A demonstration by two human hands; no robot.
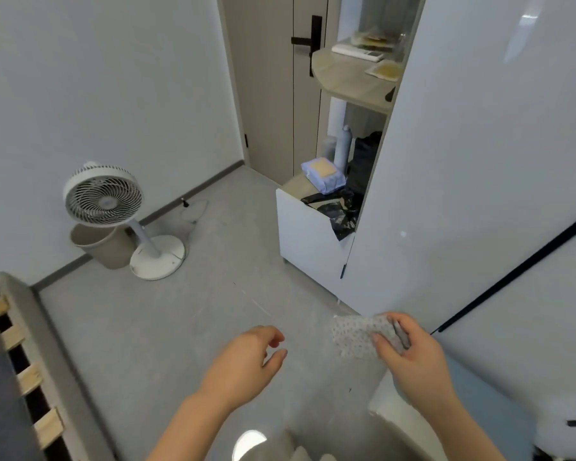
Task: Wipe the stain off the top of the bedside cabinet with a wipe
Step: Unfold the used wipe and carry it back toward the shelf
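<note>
My right hand [409, 354] pinches a crumpled white wipe with small dots [356, 337], held in the air over the grey floor beside a tall white wardrobe. To its left, my left hand [250, 357] hangs with loosely curled fingers and holds nothing. A low white cabinet [308, 237] stands further off, against the wardrobe's open shelf niche; a blue pack of wipes [323, 174] and black plastic bags [340, 207] lie on its top. No stain can be made out from here.
A white standing fan [105, 197] and a beige bin [102, 244] stand by the left wall. A bed frame with wooden slats [17, 361] fills the lower left. A closed door [273, 88] is at the back. The wardrobe panel [479, 161] rises on the right.
</note>
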